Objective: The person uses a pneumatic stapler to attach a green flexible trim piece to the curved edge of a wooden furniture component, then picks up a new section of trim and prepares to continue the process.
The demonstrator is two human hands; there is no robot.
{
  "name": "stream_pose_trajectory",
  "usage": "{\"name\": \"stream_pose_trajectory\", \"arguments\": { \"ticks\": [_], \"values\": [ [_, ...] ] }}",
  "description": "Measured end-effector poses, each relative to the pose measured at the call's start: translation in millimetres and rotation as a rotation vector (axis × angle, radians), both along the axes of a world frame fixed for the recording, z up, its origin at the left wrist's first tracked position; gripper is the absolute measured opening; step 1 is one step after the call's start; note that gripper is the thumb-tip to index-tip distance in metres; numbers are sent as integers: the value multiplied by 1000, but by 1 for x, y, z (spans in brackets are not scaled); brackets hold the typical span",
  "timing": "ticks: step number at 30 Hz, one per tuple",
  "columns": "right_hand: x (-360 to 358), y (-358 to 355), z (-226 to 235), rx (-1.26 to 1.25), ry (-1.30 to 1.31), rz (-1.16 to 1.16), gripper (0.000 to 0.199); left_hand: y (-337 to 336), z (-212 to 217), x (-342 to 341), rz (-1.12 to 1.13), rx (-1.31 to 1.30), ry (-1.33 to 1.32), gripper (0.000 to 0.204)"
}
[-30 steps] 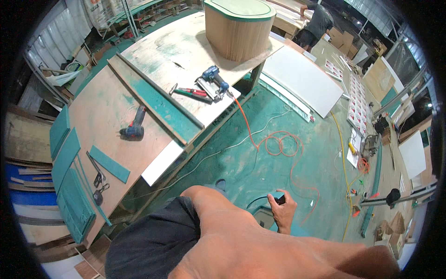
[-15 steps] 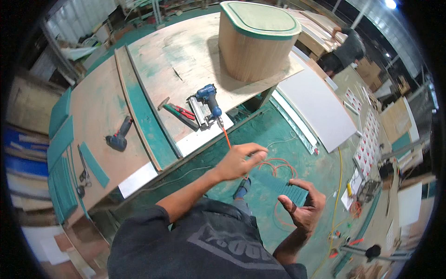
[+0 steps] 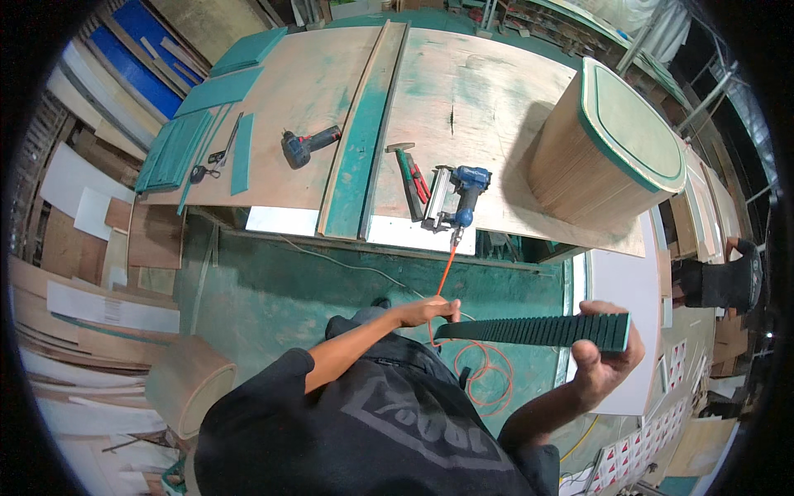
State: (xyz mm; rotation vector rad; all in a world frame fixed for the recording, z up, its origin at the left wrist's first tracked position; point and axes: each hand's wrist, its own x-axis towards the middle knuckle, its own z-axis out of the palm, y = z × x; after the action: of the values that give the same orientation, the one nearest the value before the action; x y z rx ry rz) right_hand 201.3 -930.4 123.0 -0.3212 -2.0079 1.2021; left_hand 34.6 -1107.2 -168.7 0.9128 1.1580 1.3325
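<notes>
A dark green grooved strip (image 3: 529,331), cut across with many close slots, stretches sideways in front of my body. My right hand (image 3: 608,351) grips its right end, thumb below the near edge and fingers round the far side. My left hand (image 3: 426,312) is curled closed just above the strip's left end; whether anything is pinched in it, or whether it touches the strip, is hidden. Beyond, on the workbench (image 3: 463,74), lie a blue nail gun (image 3: 467,192) with an orange hose (image 3: 447,269), a hammer (image 3: 405,169), red-handled pliers (image 3: 420,180) and a cordless drill (image 3: 306,147).
A rounded wooden cabinet (image 3: 579,149) with a green-edged top stands on the bench's right. Green panels (image 3: 174,153) and scissors (image 3: 217,157) lie at its left. Orange hose coils on the floor near my right forearm. Another person (image 3: 719,277) works at far right.
My view has swung to the right. The grooved strip, seen nearly end-on before, now lies lengthwise across the view. My right hand still grips its end; my left hand is closer to the other end.
</notes>
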Motion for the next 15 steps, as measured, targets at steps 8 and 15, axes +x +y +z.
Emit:
{"name": "stream_pose_trajectory", "arguments": {
  "ticks": [8,15],
  "values": [
    [-64,69,-38,-167,137,55,53,-46,56,-45,261,-96,285,36],
    [-130,82,-91,-602,-55,79,35,-81,93,-116,567,-293,614,46]
  ]
}}
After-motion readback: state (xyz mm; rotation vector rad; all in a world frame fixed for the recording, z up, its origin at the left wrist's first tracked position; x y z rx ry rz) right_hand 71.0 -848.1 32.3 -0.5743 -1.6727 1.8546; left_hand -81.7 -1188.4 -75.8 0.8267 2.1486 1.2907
